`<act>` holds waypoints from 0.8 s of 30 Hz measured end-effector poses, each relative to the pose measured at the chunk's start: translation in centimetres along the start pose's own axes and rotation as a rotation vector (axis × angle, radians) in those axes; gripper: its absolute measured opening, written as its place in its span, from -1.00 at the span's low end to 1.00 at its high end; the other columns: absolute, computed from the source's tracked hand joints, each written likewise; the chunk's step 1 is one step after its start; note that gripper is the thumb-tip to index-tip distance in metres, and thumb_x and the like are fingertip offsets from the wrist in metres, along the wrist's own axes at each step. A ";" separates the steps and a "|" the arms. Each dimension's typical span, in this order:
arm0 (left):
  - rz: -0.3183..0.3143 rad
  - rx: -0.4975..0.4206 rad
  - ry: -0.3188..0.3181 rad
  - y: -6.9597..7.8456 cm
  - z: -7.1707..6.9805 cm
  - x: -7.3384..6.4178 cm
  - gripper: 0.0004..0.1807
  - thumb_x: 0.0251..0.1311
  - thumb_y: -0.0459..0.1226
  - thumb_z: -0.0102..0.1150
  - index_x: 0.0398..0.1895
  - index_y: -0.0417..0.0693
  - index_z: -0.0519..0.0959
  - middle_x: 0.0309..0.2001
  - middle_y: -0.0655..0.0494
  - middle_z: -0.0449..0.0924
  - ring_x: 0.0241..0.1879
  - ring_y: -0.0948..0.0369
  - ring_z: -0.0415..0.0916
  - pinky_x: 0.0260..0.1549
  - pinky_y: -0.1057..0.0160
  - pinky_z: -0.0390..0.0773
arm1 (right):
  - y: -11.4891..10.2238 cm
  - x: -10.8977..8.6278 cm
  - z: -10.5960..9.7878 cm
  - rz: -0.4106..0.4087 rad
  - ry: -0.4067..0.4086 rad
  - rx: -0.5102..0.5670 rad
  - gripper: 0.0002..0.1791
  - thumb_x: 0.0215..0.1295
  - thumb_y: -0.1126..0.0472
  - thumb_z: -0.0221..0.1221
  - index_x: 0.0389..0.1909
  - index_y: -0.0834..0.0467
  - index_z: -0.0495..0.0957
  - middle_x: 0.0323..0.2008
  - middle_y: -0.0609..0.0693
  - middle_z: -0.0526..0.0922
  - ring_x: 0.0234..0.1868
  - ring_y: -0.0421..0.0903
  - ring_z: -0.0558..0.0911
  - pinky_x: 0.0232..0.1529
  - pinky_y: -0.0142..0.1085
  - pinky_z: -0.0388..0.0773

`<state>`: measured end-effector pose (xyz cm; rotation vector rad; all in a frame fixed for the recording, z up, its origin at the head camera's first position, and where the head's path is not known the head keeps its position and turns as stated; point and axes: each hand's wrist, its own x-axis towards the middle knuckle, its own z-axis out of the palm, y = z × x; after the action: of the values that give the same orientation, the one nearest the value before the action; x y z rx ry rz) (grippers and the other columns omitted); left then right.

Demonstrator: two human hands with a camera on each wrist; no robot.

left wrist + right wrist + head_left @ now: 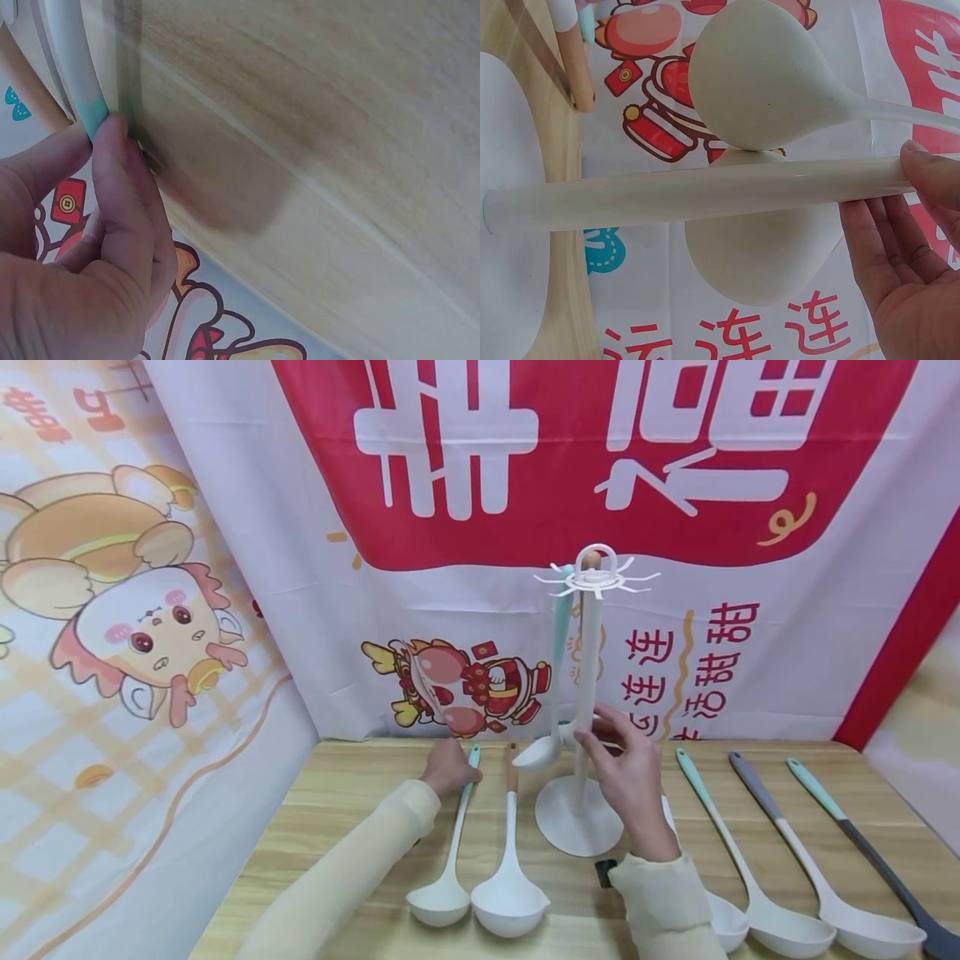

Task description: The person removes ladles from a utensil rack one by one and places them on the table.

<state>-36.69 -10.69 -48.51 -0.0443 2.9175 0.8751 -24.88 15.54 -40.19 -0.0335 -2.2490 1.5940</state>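
My left hand [447, 766] pinches the teal handle end of a white ladle [440, 903] lying on the table; the left wrist view shows finger and thumb at the teal grip [91, 112]. My right hand [628, 772] holds the pole [587, 693] of a white utensil stand, thumb on one side and fingers on the other. Two ladles hang from the stand's hooked top [596, 580]: one with a teal handle [562, 627], another with a wooden handle [591, 561]. Their white bowls [757, 75] hang beside and behind the pole in the right wrist view.
A wooden-handled ladle [511, 903] lies between the held ladle and the stand's round base [562, 827]. To the right lie a teal-handled ladle [787, 928], a grey-handled one [870, 933] and a dark one [877, 864]. My right forearm partly hides another white ladle [726, 922].
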 end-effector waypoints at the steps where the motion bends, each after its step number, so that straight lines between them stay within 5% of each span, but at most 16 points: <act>1: 0.007 0.002 0.004 0.0 0.0 0.0 -0.61 0.04 -0.31 0.59 -0.72 -0.08 0.51 -0.73 0.12 0.48 -0.73 0.24 0.52 -0.70 0.42 0.47 | 0.0 0.0 0.0 0.000 0.000 0.000 -0.50 0.45 0.16 0.32 0.39 -0.03 0.57 0.21 0.16 0.72 0.20 0.13 0.72 0.27 0.06 0.69; 8: 0.030 -0.015 0.040 0.3 -1.0 -0.6 -0.54 0.05 -0.21 0.62 -0.71 -0.08 0.46 -0.73 0.17 0.36 -0.69 0.23 0.37 -0.67 0.36 0.31 | 0.0 -0.2 0.0 -0.006 0.005 -0.001 -0.50 0.45 0.17 0.32 0.39 -0.02 0.56 0.20 0.16 0.72 0.19 0.13 0.72 0.26 0.07 0.69; 11: 0.119 -0.084 0.096 1.5 -2.3 -1.0 -0.64 0.14 -0.23 0.58 -0.55 -0.23 0.57 -0.61 0.12 0.44 -0.56 0.20 0.39 -0.55 0.33 0.36 | 0.1 -0.2 0.1 -0.012 0.009 -0.010 -0.50 0.45 0.18 0.32 0.38 -0.02 0.57 0.19 0.16 0.73 0.18 0.13 0.73 0.25 0.07 0.70; 16: 0.356 -0.308 0.123 5.8 -4.7 -1.8 -0.70 0.34 -0.20 0.42 0.02 -0.20 0.73 -0.13 0.01 0.79 -0.15 0.15 0.70 -0.10 0.22 0.73 | 0.1 -0.2 0.1 -0.024 0.014 -0.019 -0.49 0.46 0.19 0.32 0.39 0.00 0.56 0.18 0.17 0.72 0.17 0.13 0.73 0.24 0.08 0.71; 24: 0.664 -0.735 -0.033 13.7 -9.2 -4.6 -0.47 0.50 -0.12 0.25 0.47 0.04 0.49 0.32 0.11 0.66 0.30 0.15 0.62 0.36 0.12 0.61 | 0.0 -0.2 0.1 -0.007 0.011 -0.010 -0.50 0.46 0.19 0.31 0.39 -0.01 0.56 0.19 0.17 0.72 0.18 0.13 0.72 0.26 0.07 0.69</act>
<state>-33.65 -4.34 -32.86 0.9013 2.3982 1.9507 -24.71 15.44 -40.30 -0.0372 -2.2461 1.5759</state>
